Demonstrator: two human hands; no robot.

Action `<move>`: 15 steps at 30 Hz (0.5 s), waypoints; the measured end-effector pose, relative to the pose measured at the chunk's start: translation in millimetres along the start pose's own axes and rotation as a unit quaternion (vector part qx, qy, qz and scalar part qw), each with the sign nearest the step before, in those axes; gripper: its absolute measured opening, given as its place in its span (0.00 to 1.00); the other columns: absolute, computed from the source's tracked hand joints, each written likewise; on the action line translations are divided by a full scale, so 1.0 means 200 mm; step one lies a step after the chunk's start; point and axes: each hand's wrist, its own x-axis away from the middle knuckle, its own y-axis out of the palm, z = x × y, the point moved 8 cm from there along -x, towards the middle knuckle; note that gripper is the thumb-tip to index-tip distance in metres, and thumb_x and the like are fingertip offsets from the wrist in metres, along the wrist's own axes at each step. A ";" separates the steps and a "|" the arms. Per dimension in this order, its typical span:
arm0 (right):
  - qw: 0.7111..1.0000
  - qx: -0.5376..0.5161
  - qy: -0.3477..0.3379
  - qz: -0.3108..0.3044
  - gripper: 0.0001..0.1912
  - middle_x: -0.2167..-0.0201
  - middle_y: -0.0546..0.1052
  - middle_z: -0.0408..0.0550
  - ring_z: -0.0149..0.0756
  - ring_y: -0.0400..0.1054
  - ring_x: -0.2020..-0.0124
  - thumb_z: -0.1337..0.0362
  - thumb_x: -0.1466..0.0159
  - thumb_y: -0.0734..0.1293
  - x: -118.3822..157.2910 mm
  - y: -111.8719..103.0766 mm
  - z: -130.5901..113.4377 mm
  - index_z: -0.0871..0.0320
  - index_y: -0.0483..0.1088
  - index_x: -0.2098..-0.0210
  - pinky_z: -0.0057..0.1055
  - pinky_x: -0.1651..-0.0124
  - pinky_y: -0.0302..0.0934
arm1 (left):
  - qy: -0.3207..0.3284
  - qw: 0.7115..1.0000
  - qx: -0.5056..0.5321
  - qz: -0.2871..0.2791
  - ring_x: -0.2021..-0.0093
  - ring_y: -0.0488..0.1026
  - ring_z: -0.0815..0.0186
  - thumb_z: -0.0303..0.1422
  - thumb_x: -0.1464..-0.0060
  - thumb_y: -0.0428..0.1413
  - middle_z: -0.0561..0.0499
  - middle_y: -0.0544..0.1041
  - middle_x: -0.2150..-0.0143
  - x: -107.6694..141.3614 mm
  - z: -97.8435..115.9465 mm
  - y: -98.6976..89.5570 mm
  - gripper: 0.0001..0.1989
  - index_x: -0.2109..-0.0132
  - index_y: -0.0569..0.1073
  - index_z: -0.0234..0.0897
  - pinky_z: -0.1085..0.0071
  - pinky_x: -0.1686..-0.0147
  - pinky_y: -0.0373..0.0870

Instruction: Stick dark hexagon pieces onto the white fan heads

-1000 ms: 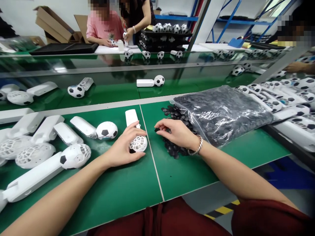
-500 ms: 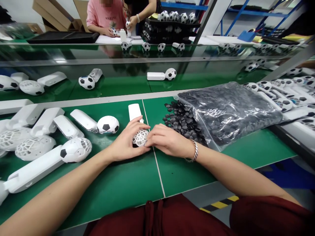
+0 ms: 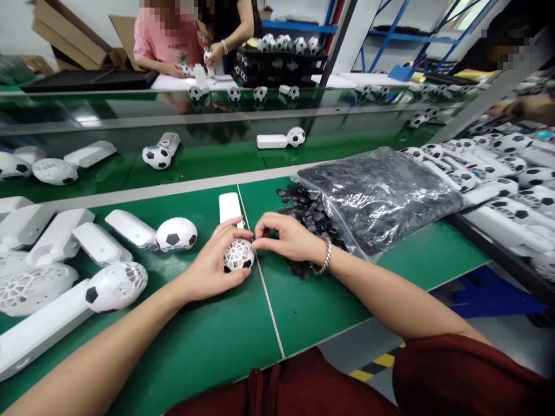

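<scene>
**At the desk edge: both hands meet on the ball-shaped fan head**

On the near green desk [image 3: 208,341], the left hand [image 3: 212,267] is curled around the white lattice ball head [image 3: 239,255] of a small fan, fingers wrapped on its left side, thumb under it. The fan's white handle [image 3: 230,208] points away from the person, along the seam between 2 desk mats. The right hand [image 3: 289,238] has come back from the heap of black pieces [image 3: 309,209], where it was 1 second ago, and now pinches thumb and forefinger together right at the top of the ball; whether a black piece sits between the fingertips is too small to tell. That return suggests a piece is being pressed into the lattice, with the left hand steadying the head.

Just left lie a finished black-and-white ball fan [image 3: 176,233] and several white fans still bare. Just right, the black pieces spill from a clear plastic bag [image 3: 381,193]. Farther off, the conveyor carries 2 more fans, and beyond it 2 other people work at a far bench.
</scene>
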 end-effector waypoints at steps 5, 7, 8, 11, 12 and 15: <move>0.953 0.263 0.145 0.034 0.09 0.62 0.72 0.52 0.41 0.65 0.58 0.62 0.41 0.65 0.03 -0.18 0.22 0.59 0.71 0.62 0.37 0.55 0.60 | 0.019 1.000 -0.001 0.013 0.37 0.45 0.50 0.35 0.57 0.60 0.42 0.56 0.43 0.02 0.02 0.00 0.24 0.52 0.63 0.40 0.49 0.41 0.50; 0.949 0.277 0.154 -0.002 0.07 0.64 0.73 0.51 0.40 0.67 0.59 0.65 0.39 0.63 0.04 -0.16 0.27 0.58 0.72 0.63 0.36 0.56 0.61 | -0.038 0.998 -0.015 0.056 0.38 0.46 0.47 0.41 0.62 0.64 0.41 0.53 0.43 0.04 -0.02 -0.01 0.28 0.53 0.65 0.40 0.47 0.43 0.52; 0.950 0.275 0.151 -0.014 0.07 0.65 0.74 0.50 0.39 0.67 0.61 0.66 0.39 0.63 0.04 -0.15 0.28 0.58 0.72 0.64 0.35 0.56 0.62 | -0.069 0.995 -0.016 0.072 0.39 0.47 0.46 0.42 0.64 0.65 0.41 0.52 0.44 0.05 -0.04 -0.02 0.29 0.53 0.66 0.41 0.47 0.43 0.53; 0.948 0.286 0.139 -0.022 0.06 0.66 0.74 0.49 0.38 0.68 0.63 0.67 0.39 0.63 0.04 -0.13 0.27 0.59 0.72 0.66 0.34 0.58 0.62 | -0.099 0.993 0.013 0.070 0.41 0.51 0.50 0.36 0.64 0.65 0.44 0.52 0.46 0.07 -0.05 -0.01 0.28 0.53 0.66 0.42 0.51 0.43 0.54; 0.946 0.296 0.131 -0.020 0.06 0.66 0.74 0.49 0.39 0.68 0.62 0.67 0.40 0.63 0.04 -0.13 0.26 0.58 0.72 0.66 0.34 0.58 0.63 | -0.091 0.994 0.028 0.058 0.41 0.51 0.51 0.33 0.63 0.64 0.45 0.52 0.46 0.07 -0.04 -0.01 0.28 0.52 0.66 0.42 0.53 0.42 0.53; 0.947 0.305 0.099 -0.001 0.06 0.66 0.75 0.48 0.40 0.68 0.62 0.66 0.39 0.63 0.04 -0.14 0.21 0.58 0.73 0.68 0.35 0.59 0.63 | -0.064 0.995 0.070 0.020 0.41 0.53 0.56 0.25 0.62 0.60 0.46 0.51 0.44 0.07 -0.01 0.00 0.28 0.50 0.65 0.42 0.59 0.41 0.52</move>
